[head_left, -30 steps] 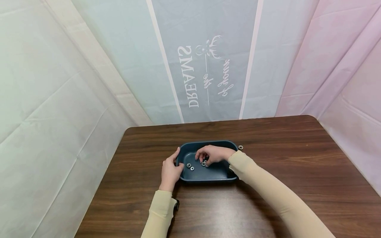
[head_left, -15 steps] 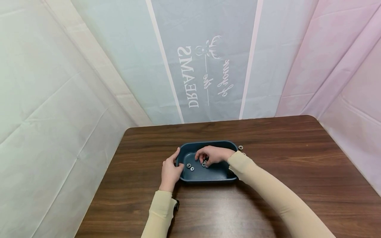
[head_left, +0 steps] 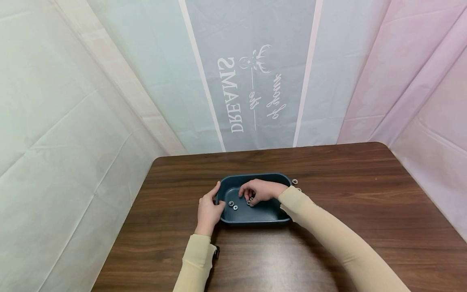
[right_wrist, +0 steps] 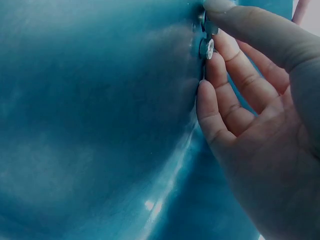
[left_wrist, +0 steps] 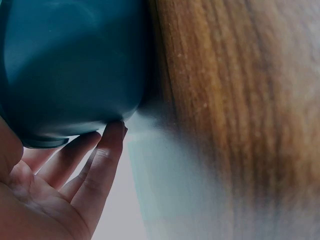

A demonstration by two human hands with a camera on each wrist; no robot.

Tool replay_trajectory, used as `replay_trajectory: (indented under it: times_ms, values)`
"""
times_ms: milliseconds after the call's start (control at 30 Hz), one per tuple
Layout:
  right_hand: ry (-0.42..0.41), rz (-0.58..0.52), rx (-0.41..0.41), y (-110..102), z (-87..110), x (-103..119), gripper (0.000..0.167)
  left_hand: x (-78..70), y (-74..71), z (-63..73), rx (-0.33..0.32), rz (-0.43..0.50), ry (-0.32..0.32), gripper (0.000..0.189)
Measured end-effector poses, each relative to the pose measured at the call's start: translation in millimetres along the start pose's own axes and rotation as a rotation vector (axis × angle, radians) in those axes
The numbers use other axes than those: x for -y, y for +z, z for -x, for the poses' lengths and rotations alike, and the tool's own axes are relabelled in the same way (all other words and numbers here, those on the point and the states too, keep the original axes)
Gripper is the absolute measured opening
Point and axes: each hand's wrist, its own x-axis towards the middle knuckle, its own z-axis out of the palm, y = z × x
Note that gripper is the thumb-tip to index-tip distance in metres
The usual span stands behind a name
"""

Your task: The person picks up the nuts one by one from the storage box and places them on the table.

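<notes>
Right hand (head_left: 262, 190) above table (head_left: 365, 186), pale curtains (head_left: 328, 81)

We see a smooth, shiny dark-blue rectangular plastic tray (head_left: 271, 211) and small silvery ring-shaped metal pieces (head_left: 231, 203). The brown wood-grain tabletop (head_left: 372, 194) gleams; the pale-yellow cloth sleeves (head_left: 333, 231) look matt.
</notes>
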Motion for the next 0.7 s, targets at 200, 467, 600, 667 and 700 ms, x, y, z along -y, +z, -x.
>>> replay_trajectory:
  times_ms: [200,467,600,667,700]
  values:
    - [0.003,0.002,-0.008,-0.4,-0.2,-0.1,0.038,0.1,-0.5,-0.3,-0.003,-0.005,0.004,0.066]
    - [0.008,0.011,-0.028,-1.7,-0.3,0.3,0.04,-0.2,0.4,-0.9,-0.009,-0.008,-0.001,0.066]
    - [0.019,0.023,-0.032,-2.1,-0.5,0.2,0.04,-0.4,0.4,-1.1,-0.013,-0.015,0.001,0.066]
    - [0.018,0.017,-0.034,-2.3,-0.2,0.3,0.04,-0.5,0.3,-1.0,-0.009,-0.013,-0.001,0.066]
    - [0.017,0.014,-0.035,-2.3,-0.1,0.2,0.041,-0.5,0.2,-0.9,-0.007,-0.01,-0.002,0.066]
